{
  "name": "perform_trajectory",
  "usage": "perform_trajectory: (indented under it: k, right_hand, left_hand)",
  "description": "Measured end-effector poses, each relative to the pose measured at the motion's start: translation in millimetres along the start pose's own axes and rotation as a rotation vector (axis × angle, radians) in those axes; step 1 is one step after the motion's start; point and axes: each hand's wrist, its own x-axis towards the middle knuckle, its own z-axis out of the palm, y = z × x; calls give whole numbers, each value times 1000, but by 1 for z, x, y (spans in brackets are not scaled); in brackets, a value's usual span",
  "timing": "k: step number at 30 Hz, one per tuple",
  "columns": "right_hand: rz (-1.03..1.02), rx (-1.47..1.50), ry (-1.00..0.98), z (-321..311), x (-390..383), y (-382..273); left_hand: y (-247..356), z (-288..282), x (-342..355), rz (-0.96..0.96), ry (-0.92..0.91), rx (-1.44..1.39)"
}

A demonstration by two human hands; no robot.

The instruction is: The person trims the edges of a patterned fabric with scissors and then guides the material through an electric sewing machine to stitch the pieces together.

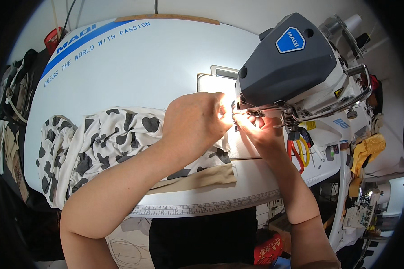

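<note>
A sewing machine (287,67) with a dark grey head stands at the right of the white table (134,67). My left hand (195,116) is at the left of its needle area, fingers pinched together in the bright lamp light. Facing it, my right hand (262,132) is closed too, thumb and fingertips close to the needle and presser foot. Whatever the fingertips hold is too small and overexposed to make out. White cloth with dark patches (121,130) lies bunched beneath and left of my left forearm. A beige fabric strip (202,178) rests along its near side.
Scissors with red and yellow handles (296,154) hang right of my right wrist. A printed measuring scale (206,207) follows the table's near edge, and a wooden ruler (166,17) lies at the far edge. Yellow cloth (368,150) is at the far right.
</note>
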Motion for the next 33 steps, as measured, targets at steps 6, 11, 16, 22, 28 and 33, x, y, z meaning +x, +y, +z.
perform_trajectory:
  k: [6,11,16,22,28,33]
  right_hand:
    - [-88,35,-11,5,2,0]
    - [-94,273,-11,4,-1,31]
    - [-239,-109,38,9,-1,9]
    - [-13,72,22,1,-2,5]
    - [-151,-166,2,0,-1,0]
    - [-81,57,16,13,-7,-23]
  left_hand:
    - [-1,0,0,29,16,32]
    - [4,0,1,0,-19,48]
    - [4,-1,1,-23,-25,51]
    - [4,0,1,-15,-11,40]
    - [-2,2,1,-3,-3,44]
    - [-2,4,-1,60,91,-4]
